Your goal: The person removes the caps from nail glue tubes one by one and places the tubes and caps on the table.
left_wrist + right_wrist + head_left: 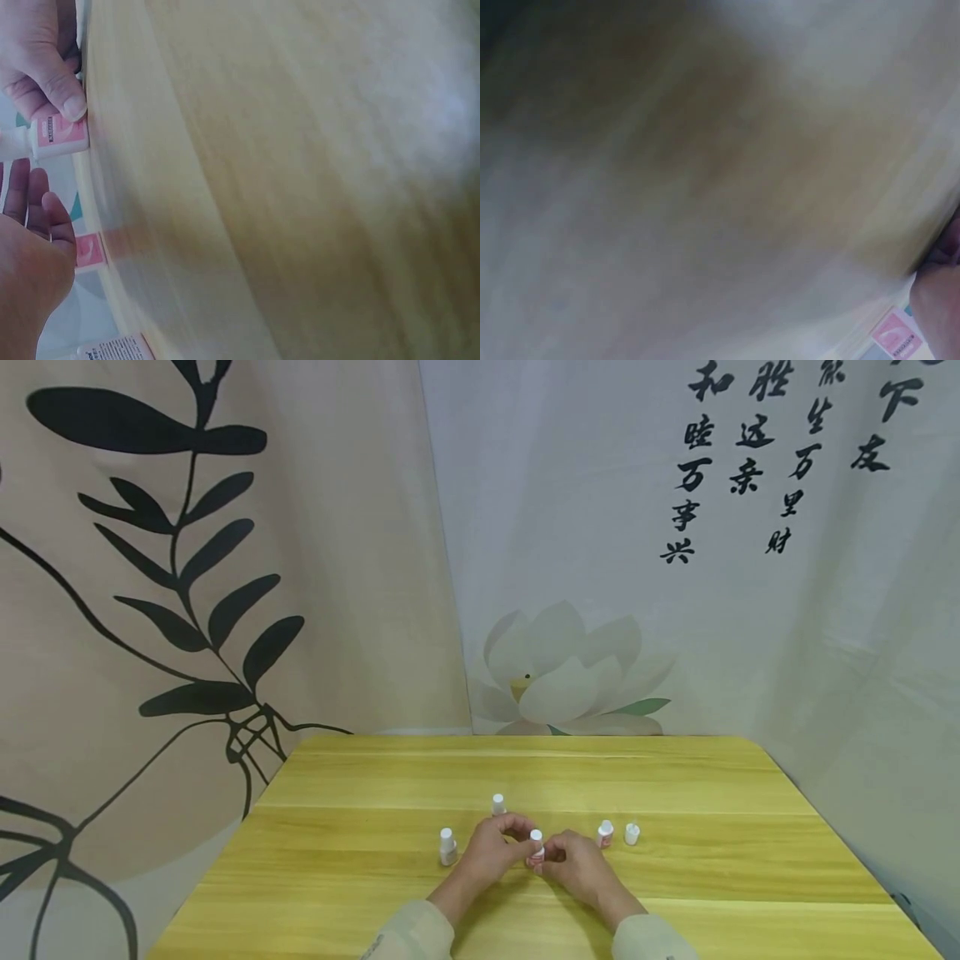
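Observation:
A small white bottle point(536, 855) with a white cap and pink label stands between the two hands. My right hand point(582, 866) pinches its body from the right; in the left wrist view the right thumb point(73, 106) presses on the label edge. My left hand point(491, 853) reaches round from the left, its thumb overlapping the bottle below the cap. Seen from the left wrist, the left fingers point(37, 199) are loosely extended close to the cap. In the right wrist view only part of the right hand point(939, 307) shows at the edge.
Similar capped bottles stand nearby: one at left point(447, 848), a back bottle point(498, 805) behind the left hand, and a right bottle point(605, 835). Beside the last is a small, short white piece point(632, 834). The wooden table point(390, 785) ends at a printed cloth backdrop point(360, 568).

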### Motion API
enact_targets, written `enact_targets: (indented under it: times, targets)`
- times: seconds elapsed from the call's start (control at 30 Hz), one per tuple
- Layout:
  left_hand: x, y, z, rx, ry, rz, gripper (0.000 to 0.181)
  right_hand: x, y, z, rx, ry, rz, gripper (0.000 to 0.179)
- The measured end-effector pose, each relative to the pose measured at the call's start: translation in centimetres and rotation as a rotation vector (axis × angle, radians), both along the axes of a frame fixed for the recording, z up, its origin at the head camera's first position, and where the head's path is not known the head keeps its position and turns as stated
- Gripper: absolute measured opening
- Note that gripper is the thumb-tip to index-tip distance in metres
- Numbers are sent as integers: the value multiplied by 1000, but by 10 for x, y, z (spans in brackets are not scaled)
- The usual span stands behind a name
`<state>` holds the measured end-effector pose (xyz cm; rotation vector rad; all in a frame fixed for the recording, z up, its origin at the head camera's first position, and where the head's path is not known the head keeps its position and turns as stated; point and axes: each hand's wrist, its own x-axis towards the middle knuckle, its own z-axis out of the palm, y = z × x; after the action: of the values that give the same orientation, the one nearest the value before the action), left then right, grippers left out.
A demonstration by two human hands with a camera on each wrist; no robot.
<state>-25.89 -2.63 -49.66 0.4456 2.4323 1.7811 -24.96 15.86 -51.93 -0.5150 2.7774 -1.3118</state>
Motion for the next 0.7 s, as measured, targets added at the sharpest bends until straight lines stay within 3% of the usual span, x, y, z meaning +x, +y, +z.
enact_targets:
  times: [0.7]
  targets:
    - [1,1,1,-9,7,0,15,0,2,0,-17,-16,1,12]
